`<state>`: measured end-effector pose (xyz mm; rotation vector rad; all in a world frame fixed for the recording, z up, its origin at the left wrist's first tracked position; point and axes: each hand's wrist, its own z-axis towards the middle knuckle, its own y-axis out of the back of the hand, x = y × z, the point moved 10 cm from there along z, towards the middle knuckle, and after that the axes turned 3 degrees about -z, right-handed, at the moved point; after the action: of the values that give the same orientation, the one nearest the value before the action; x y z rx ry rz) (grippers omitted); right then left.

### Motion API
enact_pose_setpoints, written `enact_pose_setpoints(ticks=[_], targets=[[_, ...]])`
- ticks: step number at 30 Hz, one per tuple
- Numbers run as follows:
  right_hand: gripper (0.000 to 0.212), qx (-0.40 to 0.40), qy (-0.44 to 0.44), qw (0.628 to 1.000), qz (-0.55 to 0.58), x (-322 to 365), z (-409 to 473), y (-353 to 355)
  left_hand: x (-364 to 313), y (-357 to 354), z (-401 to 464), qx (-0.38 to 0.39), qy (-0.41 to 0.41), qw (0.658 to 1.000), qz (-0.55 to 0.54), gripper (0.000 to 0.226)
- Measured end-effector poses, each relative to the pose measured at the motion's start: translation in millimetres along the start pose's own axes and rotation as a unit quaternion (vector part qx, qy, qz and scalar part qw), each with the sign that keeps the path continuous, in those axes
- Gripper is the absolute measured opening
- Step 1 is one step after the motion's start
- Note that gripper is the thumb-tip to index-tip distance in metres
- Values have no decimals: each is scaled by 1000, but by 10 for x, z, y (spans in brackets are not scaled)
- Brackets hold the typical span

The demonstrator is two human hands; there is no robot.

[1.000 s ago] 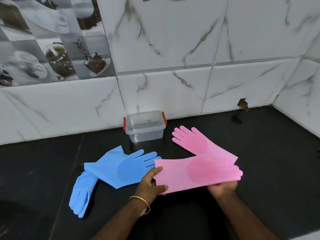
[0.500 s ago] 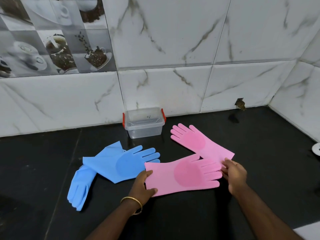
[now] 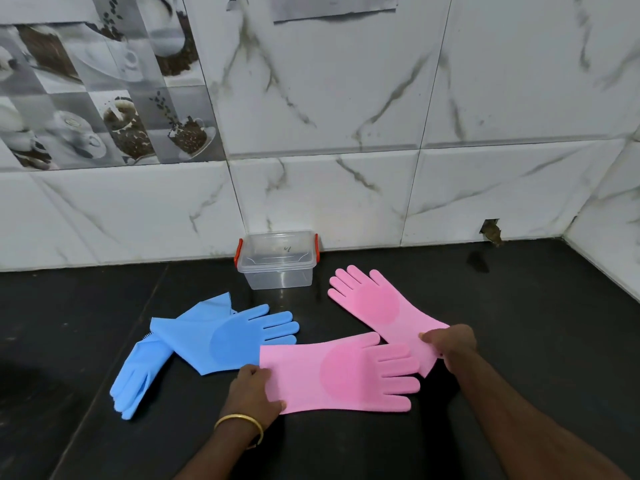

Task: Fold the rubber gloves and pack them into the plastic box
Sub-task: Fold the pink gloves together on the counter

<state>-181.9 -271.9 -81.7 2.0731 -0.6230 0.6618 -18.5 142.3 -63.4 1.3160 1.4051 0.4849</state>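
Two pink rubber gloves lie on the black counter (image 3: pixel 519 323). The near pink glove (image 3: pixel 343 374) lies flat, its fingers pointing right. My left hand (image 3: pixel 254 391) grips its cuff at the left end. The far pink glove (image 3: pixel 377 306) points its fingers toward the wall. My right hand (image 3: pixel 450 344) pinches this glove's cuff edge. Two blue gloves lie to the left: one (image 3: pixel 232 332) with fingers pointing right, the other (image 3: pixel 136 379) partly under it. A clear plastic box (image 3: pixel 277 259) with red clips stands closed against the wall.
White marble tiles form the back wall, with a side wall meeting it at the right corner. A small hole (image 3: pixel 490 232) breaks the back wall low at the right. A gold bangle sits on my left wrist.
My right hand moved from the near pink glove's fingertips to the far pink glove's cuff. The near glove, lifted a second ago, now lies flat. My left hand stays on its cuff.
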Motion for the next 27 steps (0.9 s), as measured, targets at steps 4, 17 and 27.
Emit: enact_pose_setpoints(ticks=[4, 17, 27], targets=[[48, 65, 22, 996, 51, 98, 41, -76, -115, 78, -87, -22, 33, 995, 86, 71], [6, 280, 158, 920, 224, 1265, -484, -99, -2816, 230, -166, -13, -315, 944, -100, 51], [10, 340, 183, 883, 266, 1711, -693, 18, -3521, 448, 231, -55, -265, 956, 114, 36]])
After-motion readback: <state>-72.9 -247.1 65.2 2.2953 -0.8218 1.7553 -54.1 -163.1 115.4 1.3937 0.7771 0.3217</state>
